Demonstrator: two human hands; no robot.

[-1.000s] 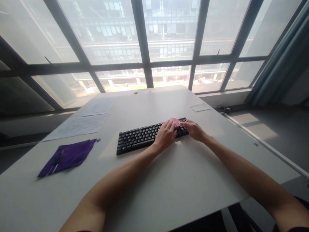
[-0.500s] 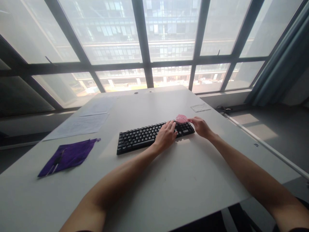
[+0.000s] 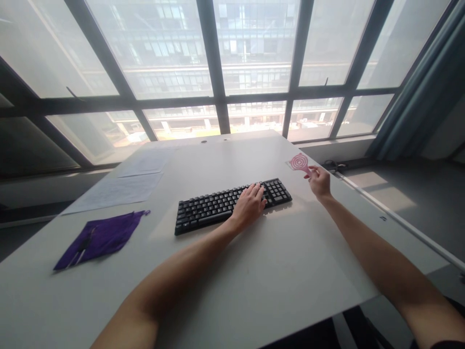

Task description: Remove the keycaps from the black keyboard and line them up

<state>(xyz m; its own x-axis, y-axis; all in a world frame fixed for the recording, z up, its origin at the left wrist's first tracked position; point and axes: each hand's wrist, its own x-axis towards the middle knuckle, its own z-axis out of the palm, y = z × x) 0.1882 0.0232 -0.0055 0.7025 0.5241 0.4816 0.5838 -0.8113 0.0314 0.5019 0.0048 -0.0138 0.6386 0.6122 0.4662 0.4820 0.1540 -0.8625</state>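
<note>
Toward the right side, the right hand (image 3: pixel 319 182) is pinching the handle of a pink brush (image 3: pixel 299 162), and the round, ringed head is pointing left, past the keyboard's far right corner. On the black keyboard (image 3: pixel 207 207), the left hand (image 3: pixel 250 202) is resting flat, its fingers loose over the keys, grasping nothing.

With only a light pinch on that thin handle, the brush could be slipping or twisting out of the fingers. If the left hand were pushing too hard to one side, the keyboard could be sliding on the smooth top, or keys could be getting pressed.

Under all this, a white table (image 3: pixel 225 291) is shining softly. On the left, a purple pouch (image 3: pixel 112 237) is lying with a dark, thin thing (image 3: pixel 85 242) on it, too blurry to name. Pale papers (image 3: pixel 112 194) are lying farther back. Beyond the far edge, big windows (image 3: pixel 259 53) are letting in bright light. At the far right, a blue curtain (image 3: pixel 417 92) is hanging near a gray floor (image 3: pixel 428 203).
</note>
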